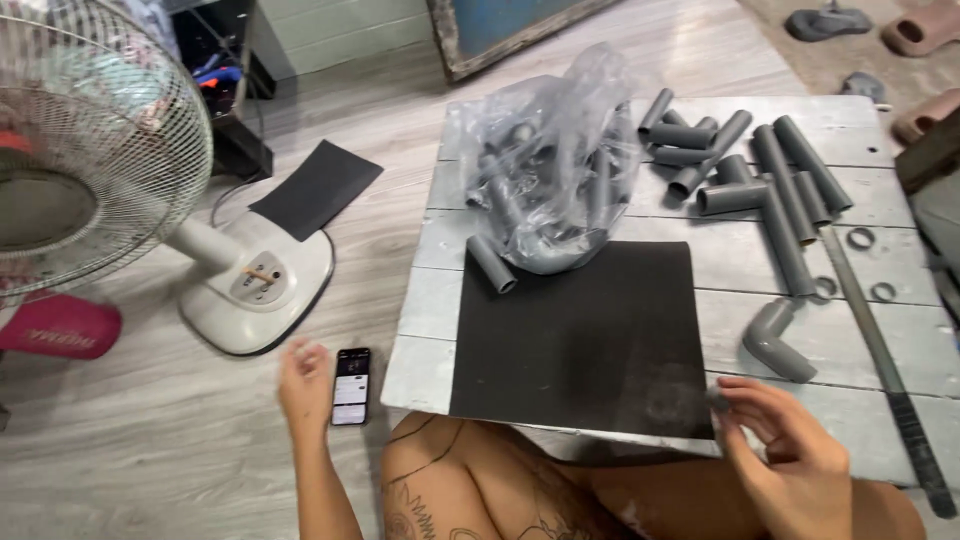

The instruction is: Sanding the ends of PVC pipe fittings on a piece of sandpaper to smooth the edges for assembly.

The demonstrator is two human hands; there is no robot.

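My right hand [790, 455] was curled at the near right corner of the black sheet [580, 340], fingertips pinched on a small grey piece [718, 400] too blurred for me to tell its shape. My left hand [303, 375] hung loosely half open over the floor, holding nothing, just beside a phone [351, 385] lying face up with its screen lit. The sheet was matte, square and faintly gritty, with a pale scuffed patch near my right hand. It lay on a low table [430, 330] of whitewashed planks, worn and streaked. At the sheet's far edge slumped a crinkled clear bag [555, 160] stuffed with short grey pipes, one pipe [491, 263] poking out onto the sheet. Further right lay a loose heap of pipes [740, 165], smooth, dull grey, some long, some stubby, with an elbow [775, 340] nearer me, a few thin rings [861, 238] and a long flat metal bar [880, 350]. The floor [150, 450] was grey wood-grain laminate. On it stood a white fan [100, 170] with a wire cage and oval base, a second dark sheet [316, 187] beyond it.
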